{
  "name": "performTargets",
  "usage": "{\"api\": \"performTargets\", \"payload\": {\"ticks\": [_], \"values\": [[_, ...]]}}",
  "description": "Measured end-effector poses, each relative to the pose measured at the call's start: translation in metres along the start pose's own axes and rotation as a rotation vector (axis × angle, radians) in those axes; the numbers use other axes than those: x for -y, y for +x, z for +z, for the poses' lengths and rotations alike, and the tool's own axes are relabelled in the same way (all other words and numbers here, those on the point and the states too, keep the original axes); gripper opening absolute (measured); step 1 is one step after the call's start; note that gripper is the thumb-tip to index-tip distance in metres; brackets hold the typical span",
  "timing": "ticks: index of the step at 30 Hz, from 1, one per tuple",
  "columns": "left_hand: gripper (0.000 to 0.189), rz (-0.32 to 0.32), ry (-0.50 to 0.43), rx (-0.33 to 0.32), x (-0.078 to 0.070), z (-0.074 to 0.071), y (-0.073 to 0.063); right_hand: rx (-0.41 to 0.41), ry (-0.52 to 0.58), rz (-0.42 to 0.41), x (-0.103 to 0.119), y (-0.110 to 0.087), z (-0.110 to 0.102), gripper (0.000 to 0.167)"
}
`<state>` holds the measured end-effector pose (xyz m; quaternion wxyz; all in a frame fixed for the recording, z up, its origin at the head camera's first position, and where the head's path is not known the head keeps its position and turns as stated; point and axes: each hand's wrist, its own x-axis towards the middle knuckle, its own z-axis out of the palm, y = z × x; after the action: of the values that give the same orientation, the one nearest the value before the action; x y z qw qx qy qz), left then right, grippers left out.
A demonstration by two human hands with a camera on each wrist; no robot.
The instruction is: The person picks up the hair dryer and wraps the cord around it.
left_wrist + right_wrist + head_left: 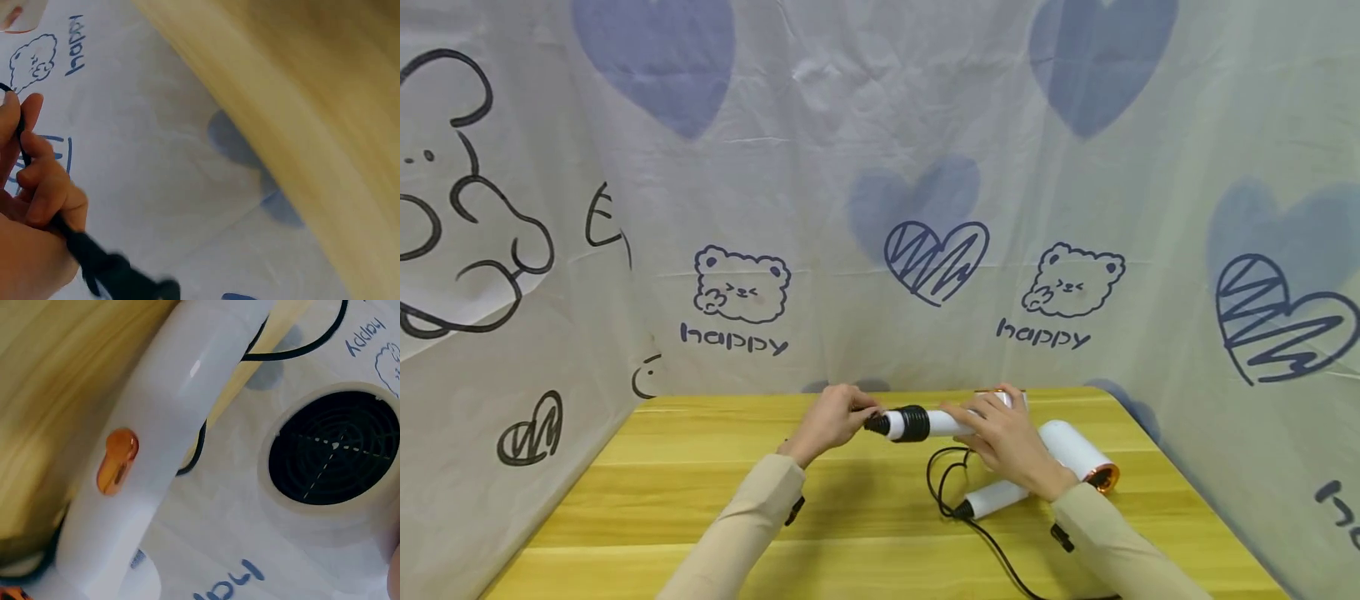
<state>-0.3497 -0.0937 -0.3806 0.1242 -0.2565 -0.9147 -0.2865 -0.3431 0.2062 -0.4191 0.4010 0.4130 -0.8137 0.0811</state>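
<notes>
My right hand holds a white hair dryer near its head, the handle pointing left, raised over the table. Black cord is wound in several tight turns around the handle. At the handle's tip my left hand pinches the cord; in the left wrist view the black cord runs between its fingers. The right wrist view shows the dryer's orange switch and its round dark grille, with a fingertip at the right edge.
A second white hair dryer with a copper-coloured rim lies on the wooden table, partly behind my right wrist. Its black cord loops loosely and trails toward the front edge. A printed cloth hangs behind and at both sides.
</notes>
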Motion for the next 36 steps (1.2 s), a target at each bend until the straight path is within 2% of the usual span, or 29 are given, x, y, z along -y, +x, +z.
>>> {"api": "performTargets", "payload": {"ticks": [4,11,16,18,22,27,31,36], "values": [[0.02,0.007,-0.035,0.041,0.002,0.004,-0.004,0.002,0.057,0.152,-0.001,0.001,0.004,0.052],[0.023,0.061,0.05,0.029,-0.004,0.016,-0.008,0.123,0.104,0.444,0.003,0.003,0.006,0.055],[0.021,0.099,0.102,0.055,-0.016,0.023,-0.01,0.188,0.084,0.573,0.005,0.013,0.004,0.057],[0.02,0.125,0.152,0.067,-0.022,0.024,-0.01,0.224,0.039,0.583,0.006,0.015,0.003,0.056],[0.021,0.171,0.22,0.097,-0.033,0.024,-0.01,0.272,-0.073,0.546,0.006,0.016,0.002,0.052],[0.02,0.193,0.235,0.139,-0.041,0.023,-0.007,0.286,-0.169,0.461,0.006,0.016,0.001,0.05],[0.018,0.226,0.241,0.172,-0.045,0.019,-0.005,0.316,-0.202,0.418,0.009,0.016,0.003,0.049],[0.015,0.294,0.263,0.136,-0.049,0.009,-0.004,0.352,-0.23,0.358,0.012,0.015,0.004,0.053]]}}
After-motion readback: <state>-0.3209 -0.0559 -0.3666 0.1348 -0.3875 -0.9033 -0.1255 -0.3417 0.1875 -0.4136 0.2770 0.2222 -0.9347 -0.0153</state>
